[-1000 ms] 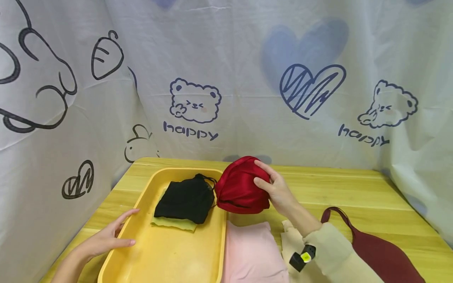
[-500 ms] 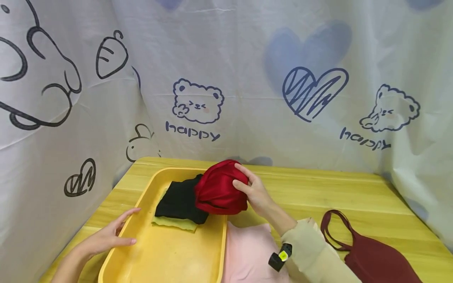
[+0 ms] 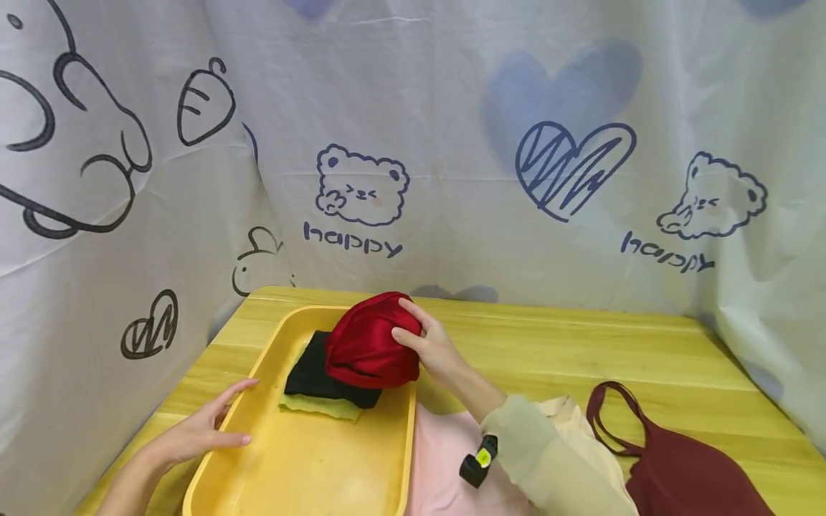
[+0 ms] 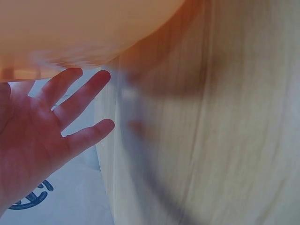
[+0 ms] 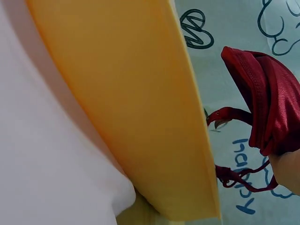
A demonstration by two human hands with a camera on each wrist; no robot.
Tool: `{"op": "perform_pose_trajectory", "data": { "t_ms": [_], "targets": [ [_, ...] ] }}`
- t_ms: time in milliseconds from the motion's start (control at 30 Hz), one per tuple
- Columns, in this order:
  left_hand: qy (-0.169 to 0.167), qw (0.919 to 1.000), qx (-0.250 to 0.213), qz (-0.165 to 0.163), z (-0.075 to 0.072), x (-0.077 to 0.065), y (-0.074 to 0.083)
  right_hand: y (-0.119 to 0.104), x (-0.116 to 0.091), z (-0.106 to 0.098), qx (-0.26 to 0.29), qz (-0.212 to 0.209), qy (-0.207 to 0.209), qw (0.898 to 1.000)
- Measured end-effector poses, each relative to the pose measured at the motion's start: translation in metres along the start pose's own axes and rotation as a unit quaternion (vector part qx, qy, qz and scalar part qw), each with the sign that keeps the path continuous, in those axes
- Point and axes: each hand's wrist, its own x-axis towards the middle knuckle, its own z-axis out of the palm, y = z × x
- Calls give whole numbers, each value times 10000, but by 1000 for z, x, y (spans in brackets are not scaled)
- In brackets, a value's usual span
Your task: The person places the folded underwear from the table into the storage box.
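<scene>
In the head view my right hand [image 3: 439, 352] holds a folded red satin bra [image 3: 373, 344], thumb and fingers at its right side. The bra is over the back of a yellow tray [image 3: 310, 459] and overlaps a folded black garment [image 3: 312, 367] lying there on a yellow-green cloth [image 3: 323, 408]. Red straps [image 5: 243, 180] dangle from the bra behind the tray's edge in the right wrist view. My left hand [image 3: 193, 432] rests at the tray's left rim, thumb over it. In the left wrist view its fingers [image 4: 84, 98] are straight and spread beneath the tray.
Right of the tray lie a pink garment [image 3: 439, 451] and a cream garment [image 3: 574, 423], partly covered by my right sleeve [image 3: 548, 459]. A maroon strapped bra [image 3: 690, 466] lies farther right on the wooden table [image 3: 548, 344]. A printed white curtain [image 3: 452, 215] encloses the back and left.
My right hand has carried the red bra leftward, from beside the tray's right rim to over the black garment. My left hand stays at the tray's left rim.
</scene>
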Motion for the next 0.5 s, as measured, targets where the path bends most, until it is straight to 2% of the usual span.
{"op": "perform_pose_trajectory", "data": {
  "t_ms": [133, 400, 500],
  "targets": [
    [29, 10000, -52, 4, 0, 0, -1, 6, 8, 7, -195, 133, 18, 9997],
    [20, 10000, -58, 15, -1, -1, -2, 16, 22, 20, -1205, 221, 37, 9925],
    [45, 10000, -36, 41, 0, 0, -2, 20, 26, 24, -1343, 234, -25, 9907]
  ]
}}
